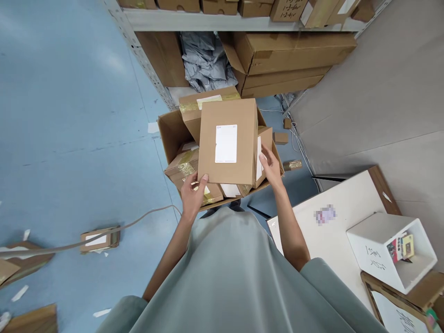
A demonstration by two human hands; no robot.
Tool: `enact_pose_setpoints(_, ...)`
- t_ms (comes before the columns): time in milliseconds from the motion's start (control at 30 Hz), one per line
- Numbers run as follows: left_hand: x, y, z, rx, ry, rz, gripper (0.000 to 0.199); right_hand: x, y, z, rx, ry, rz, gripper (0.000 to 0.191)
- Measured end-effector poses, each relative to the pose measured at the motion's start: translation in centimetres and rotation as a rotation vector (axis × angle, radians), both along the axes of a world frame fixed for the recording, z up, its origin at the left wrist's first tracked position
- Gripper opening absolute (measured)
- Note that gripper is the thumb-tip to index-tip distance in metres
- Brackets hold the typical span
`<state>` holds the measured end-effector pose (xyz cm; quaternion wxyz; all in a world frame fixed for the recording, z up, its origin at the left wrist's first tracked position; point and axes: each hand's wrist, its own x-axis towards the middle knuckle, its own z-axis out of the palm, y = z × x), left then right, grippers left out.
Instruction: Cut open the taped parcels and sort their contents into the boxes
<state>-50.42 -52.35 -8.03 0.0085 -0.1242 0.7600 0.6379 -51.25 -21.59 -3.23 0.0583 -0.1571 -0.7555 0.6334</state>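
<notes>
A square cardboard box (pixel 243 143) with a white label (pixel 226 144) lies over other taped boxes in a large open carton (pixel 169 132). My left hand (pixel 193 194) grips its near left corner, thumb on top and fingers underneath, partly hidden. My right hand (pixel 271 165) is beside its right side, fingers apart, close to a smaller labelled box (pixel 265 135); whether the fingertips touch it I cannot tell. Another taped box (pixel 190 113) leans behind the square one, and a taped box (pixel 183 166) sits at the carton's left.
Ahead stands a metal shelf (pixel 208 21) with long cartons (pixel 298 51) and grey plastic bags (pixel 204 60). To my right, a white table (pixel 333 236) bears a white bin (pixel 378 236). A cable (pixel 138 218) crosses at left above a small box (pixel 99 240) on the blue floor.
</notes>
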Motion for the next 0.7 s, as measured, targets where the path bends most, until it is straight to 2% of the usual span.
enact_pose_setpoints(167,-2.7,-0.9,-0.7,0.009,0.077,-0.003,0.058,4.8,-1.2,-3.9,-0.127,-0.261,-0.121,0.108)
enact_pose_setpoints(300,-4.7,-1.7,-0.9,-0.081,0.175,-0.006,0.061,5.6,-3.7,-5.9,-0.311,-0.261,-0.149,0.096)
enact_pose_setpoints(400,-6.1,-2.2,-0.1,-0.182,0.294,-0.131,0.053,3.7,-5.2,-6.2,-0.373,-0.199,-0.17,0.092)
enact_pose_setpoints(467,-7.0,-2.1,0.6,-0.19,0.323,-0.243,0.051,1.9,-6.1,-6.0,-0.39,-0.14,-0.149,0.089)
enact_pose_setpoints(600,-7.9,-1.8,1.6,-0.159,0.283,-0.434,0.07,-0.8,-7.6,-5.4,-0.471,-0.097,-0.167,0.086)
enact_pose_setpoints(700,-8.0,-2.1,1.6,-0.181,0.26,-0.445,0.076,-1.1,-8.6,-4.5,-0.511,-0.094,-0.201,0.087)
